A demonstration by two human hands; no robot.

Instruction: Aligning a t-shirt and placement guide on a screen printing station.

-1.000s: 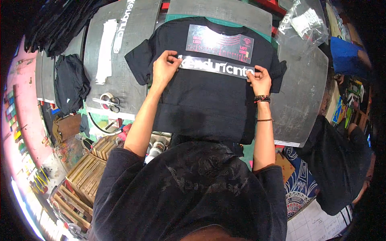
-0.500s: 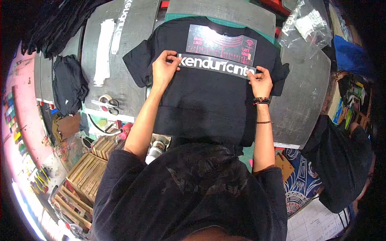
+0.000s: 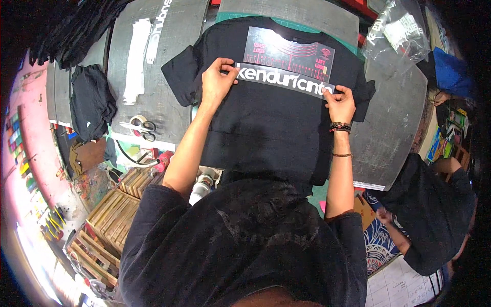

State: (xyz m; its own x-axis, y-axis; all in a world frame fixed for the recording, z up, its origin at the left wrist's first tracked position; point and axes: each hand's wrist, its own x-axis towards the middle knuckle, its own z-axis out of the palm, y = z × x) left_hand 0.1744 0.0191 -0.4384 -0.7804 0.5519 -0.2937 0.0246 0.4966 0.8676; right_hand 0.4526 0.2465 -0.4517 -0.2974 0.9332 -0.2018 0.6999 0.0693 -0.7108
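Note:
A black T-shirt [image 3: 266, 135] lies spread on a dark board, its collar away from me. Across its chest runs a clear film strip [image 3: 284, 81] with large white lettering. My left hand [image 3: 218, 82] pinches the strip's left end between thumb and fingers. At the other end, my right hand [image 3: 340, 104], with dark bracelets on its wrist, pinches the strip's right corner. Just above the strip, toward the collar, a clear guide sheet [image 3: 289, 50] with pink lines and markings lies on the shirt. Whether the strip touches the shirt all along I cannot tell.
A green cutting mat [image 3: 245, 18] shows past the collar. To the left are scissors [image 3: 147, 129], a tape roll [image 3: 137, 121], white strips [image 3: 135, 61] and a folded black garment [image 3: 92, 102]. A plastic bag [image 3: 399, 33] lies far right. A co-worker [image 3: 434, 215] is at the right.
The view has shifted slightly, moving the shirt a little rightward in the picture. Both my hands keep their pinch on the strip. The co-worker's forearm and hand have come into sight at lower right.

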